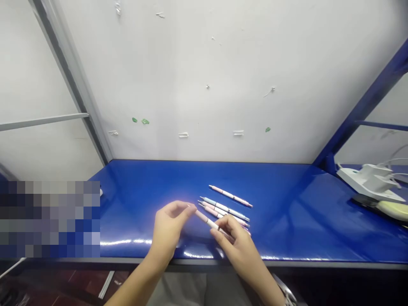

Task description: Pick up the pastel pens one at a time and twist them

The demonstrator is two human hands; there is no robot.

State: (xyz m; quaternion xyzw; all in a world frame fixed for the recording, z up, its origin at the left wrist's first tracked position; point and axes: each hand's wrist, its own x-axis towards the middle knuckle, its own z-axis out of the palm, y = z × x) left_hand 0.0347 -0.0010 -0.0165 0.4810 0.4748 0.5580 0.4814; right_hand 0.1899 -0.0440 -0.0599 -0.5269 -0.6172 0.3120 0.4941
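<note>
My left hand (168, 227) pinches the tip end of a pink and white pen (205, 219) between thumb and fingers. My right hand (234, 238) grips the same pen's lower half, so the pen spans between both hands just above the blue table (143, 187). Right behind it lie a light blue pen (223, 207) and a pink pen (219, 212) side by side, partly hidden by my right hand. Another pink pen (231, 196) lies alone a little farther back.
A white wall panel (204, 85) stands behind the table. At the far right are a white power strip with plugs (369, 178) and a pale yellow-green object (393, 209). A blue frame post (363, 106) slants at the right. A blurred patch covers the left.
</note>
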